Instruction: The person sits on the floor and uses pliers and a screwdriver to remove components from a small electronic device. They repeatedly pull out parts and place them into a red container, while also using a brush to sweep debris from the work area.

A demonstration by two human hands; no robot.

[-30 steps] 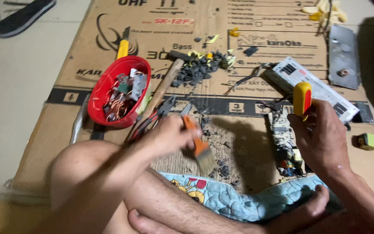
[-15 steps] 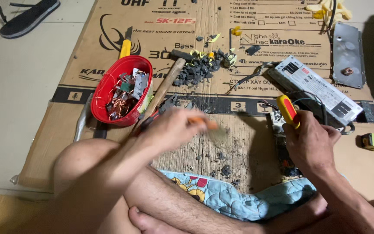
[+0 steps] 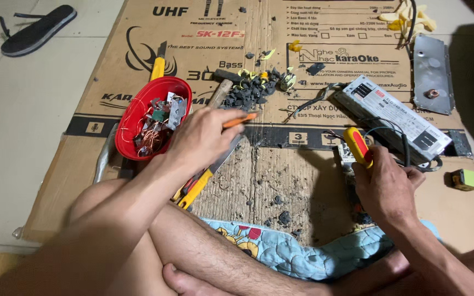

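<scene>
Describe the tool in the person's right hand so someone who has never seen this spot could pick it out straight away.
Start at the flattened cardboard sheet on the floor and go to its right side, where a long silver metal box lies at a slant. Just in front of it the right hand grips a screwdriver. Its yellow and red handle sticks up out of the fist, unlike the orange-handled tool in the left hand.

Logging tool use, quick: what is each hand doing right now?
Left hand: closed on an orange-handled tool.
Right hand: closed on a red-and-yellow screwdriver handle.
</scene>
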